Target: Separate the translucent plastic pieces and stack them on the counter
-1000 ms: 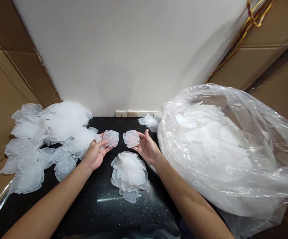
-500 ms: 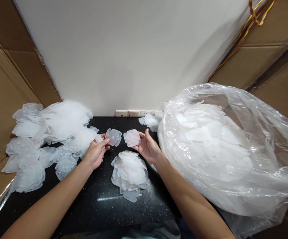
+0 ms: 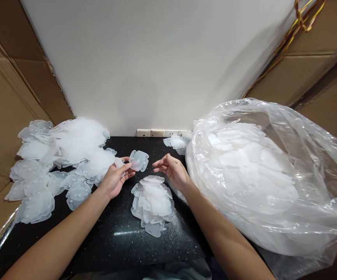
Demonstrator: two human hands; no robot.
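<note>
My left hand [image 3: 116, 179] pinches a thin translucent plastic piece [image 3: 139, 160] with rounded corners and small raised dots; another pale piece [image 3: 119, 164] is tucked against its fingers. To the right of that piece, my right hand [image 3: 172, 171] hovers with its fingers loosely bent and nothing visible in them. Just below both hands, a loose stack of similar plastic pieces [image 3: 153, 202] lies on the black speckled tabletop [image 3: 107, 237]. A large heap of the same pieces [image 3: 79, 140] spreads out left of my left hand.
A big clear plastic bag [image 3: 311, 182] full of more pieces stands on the right, close to my right forearm. A few pieces [image 3: 177, 143] lie by the wall sockets [image 3: 157, 133]. Cardboard [image 3: 7, 89] flanks the left side, and twisted wires [image 3: 295, 27] hang at upper right.
The piece that my right hand held is no longer in it; its fingers have curled. My left hand and its piece have shifted slightly right. The view has moved a little.
</note>
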